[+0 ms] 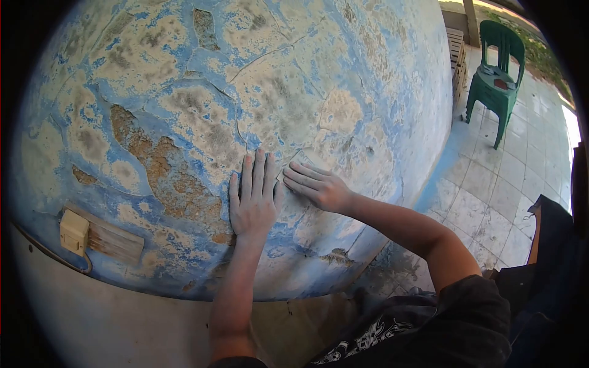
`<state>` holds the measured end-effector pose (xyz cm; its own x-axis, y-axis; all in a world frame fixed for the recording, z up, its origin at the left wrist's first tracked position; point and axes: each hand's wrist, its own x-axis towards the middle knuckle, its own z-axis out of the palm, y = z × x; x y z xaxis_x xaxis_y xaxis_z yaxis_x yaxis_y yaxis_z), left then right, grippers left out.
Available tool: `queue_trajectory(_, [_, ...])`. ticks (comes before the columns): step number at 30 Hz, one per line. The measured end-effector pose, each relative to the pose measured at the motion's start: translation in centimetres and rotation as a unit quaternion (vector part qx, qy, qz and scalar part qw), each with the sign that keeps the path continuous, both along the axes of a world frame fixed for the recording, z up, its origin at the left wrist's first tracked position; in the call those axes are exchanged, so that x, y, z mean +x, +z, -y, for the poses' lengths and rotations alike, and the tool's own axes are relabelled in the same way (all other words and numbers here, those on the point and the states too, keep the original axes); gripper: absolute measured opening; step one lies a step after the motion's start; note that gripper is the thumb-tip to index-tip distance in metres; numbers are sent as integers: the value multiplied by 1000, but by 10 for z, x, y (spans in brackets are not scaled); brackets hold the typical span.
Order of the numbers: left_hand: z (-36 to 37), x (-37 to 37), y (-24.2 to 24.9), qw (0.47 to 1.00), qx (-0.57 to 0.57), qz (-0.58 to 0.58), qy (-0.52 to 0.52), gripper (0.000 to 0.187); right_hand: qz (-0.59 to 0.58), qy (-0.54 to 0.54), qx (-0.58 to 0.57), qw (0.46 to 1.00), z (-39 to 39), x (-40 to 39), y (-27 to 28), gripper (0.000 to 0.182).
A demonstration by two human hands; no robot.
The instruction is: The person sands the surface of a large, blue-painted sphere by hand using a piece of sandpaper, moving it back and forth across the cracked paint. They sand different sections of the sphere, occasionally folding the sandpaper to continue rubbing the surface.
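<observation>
A wall (276,98) with peeling blue paint, pale patches and crumbling plaster fills most of the head view. My left hand (254,199) lies flat against it, fingers stretched upward and apart, holding nothing. Just to its right, my right hand (320,186) presses a thin pale sheet of sandpaper (300,157) to the surface. Only the sheet's upper edge shows; the fingers cover the rest. Whitish dust coats both hands.
A cream electrical box (74,232) with a cable sits low on the wall at left, beside a bare wooden strip (116,239). Dusty floor tiles (472,184) run along the right. A green plastic chair (498,83) stands there with small items on its seat.
</observation>
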<state>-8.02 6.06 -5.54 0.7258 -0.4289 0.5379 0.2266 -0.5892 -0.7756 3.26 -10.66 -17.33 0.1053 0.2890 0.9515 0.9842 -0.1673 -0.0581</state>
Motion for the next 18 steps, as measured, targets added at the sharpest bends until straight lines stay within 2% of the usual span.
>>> queue_trajectory(3, [-1,-1,0,1000,1,-5,4,72,10,-31,9,999,9,29,7,46])
queue_trajectory(5, [-1,-1,0,1000,1,-3,4,72,-133,-123,209,961,5,42,19,44])
queue_trajectory(8, [0,-1,1,1000,2,-1,8,72,-169,-78,221,957,-17,14,21,51])
queue_trajectory(9, [1,-2,1,1000,3,-1,9,72,-132,-47,169,976,-17,4,12,49])
queue_trajectory(10, [0,-3,0,1000,4,-2,7,72,-133,-50,170,975,-10,7,7,49])
queue_trajectory(12, [-1,-1,-2,1000,-1,1,1,71,-57,-53,81,994,8,26,7,45])
queue_trajectory(14, [-2,2,-1,1000,-2,4,0,70,-146,-110,217,959,14,47,24,43])
queue_trajectory(16, [-2,-3,-3,1000,0,-2,0,70,-221,-145,305,915,13,60,38,42])
queue_trajectory(18, [-1,-1,-1,1000,4,3,-1,70,-206,-104,263,937,1,31,37,42])
